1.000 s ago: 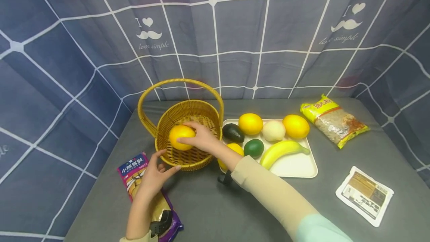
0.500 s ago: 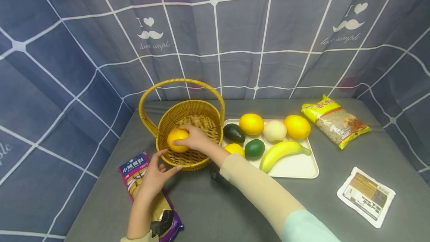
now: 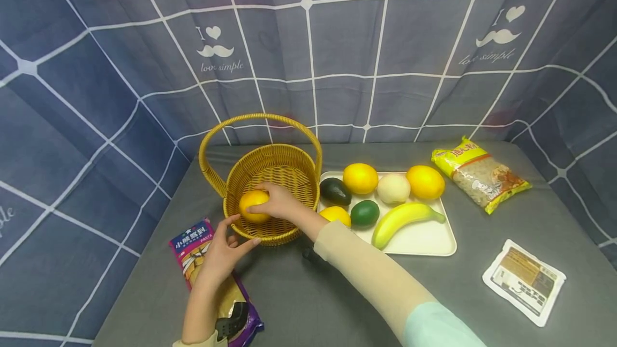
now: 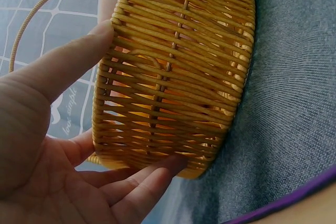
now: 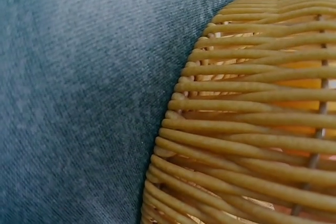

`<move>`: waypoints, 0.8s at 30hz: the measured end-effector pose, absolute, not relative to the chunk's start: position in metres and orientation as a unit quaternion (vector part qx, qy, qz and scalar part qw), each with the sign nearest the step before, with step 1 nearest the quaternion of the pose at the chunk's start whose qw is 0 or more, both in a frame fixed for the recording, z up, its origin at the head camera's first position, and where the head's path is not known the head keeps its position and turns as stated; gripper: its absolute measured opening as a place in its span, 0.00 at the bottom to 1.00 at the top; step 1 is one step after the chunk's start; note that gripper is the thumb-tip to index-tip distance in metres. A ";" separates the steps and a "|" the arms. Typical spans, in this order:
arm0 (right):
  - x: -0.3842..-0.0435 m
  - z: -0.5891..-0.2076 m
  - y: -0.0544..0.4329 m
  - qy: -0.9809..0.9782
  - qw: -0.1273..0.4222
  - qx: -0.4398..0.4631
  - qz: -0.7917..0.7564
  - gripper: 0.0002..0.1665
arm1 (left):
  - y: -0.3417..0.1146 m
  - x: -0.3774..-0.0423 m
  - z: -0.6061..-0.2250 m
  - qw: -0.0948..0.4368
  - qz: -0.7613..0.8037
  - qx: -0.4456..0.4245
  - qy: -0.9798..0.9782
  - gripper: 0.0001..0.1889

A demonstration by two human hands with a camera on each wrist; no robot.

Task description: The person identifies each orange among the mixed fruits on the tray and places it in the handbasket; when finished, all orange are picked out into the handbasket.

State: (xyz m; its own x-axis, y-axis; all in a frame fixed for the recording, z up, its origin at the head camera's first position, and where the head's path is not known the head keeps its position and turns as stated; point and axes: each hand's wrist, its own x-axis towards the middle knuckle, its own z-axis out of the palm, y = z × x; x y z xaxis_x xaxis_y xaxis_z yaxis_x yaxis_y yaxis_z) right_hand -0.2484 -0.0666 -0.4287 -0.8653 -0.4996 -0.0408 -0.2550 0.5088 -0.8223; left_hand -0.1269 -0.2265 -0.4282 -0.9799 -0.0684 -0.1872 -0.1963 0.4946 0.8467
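Note:
My right hand reaches inside the yellow-brown wicker basket and grips an orange, low at the basket's near left side. At the near left rim, my left hand holds the basket. The left wrist view shows the thumb on the rim and other fingers against the woven side. Through gaps in the weave, patches of orange show there and in the right wrist view, where the basket wall hides the right hand's fingers.
A white tray right of the basket bears a banana, an avocado, a green fruit, a pale round fruit and several yellow-orange fruits. A pasta packet, yellow bag and white packet lie around.
The right hand has moved slightly left and lower into the basket with the orange. My left hand stays at the rim.

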 end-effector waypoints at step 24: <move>-0.218 -0.388 0.004 0.884 -0.016 -0.232 -0.405 0.46 | -0.226 -0.127 -0.429 0.067 0.486 -0.086 0.867 0.44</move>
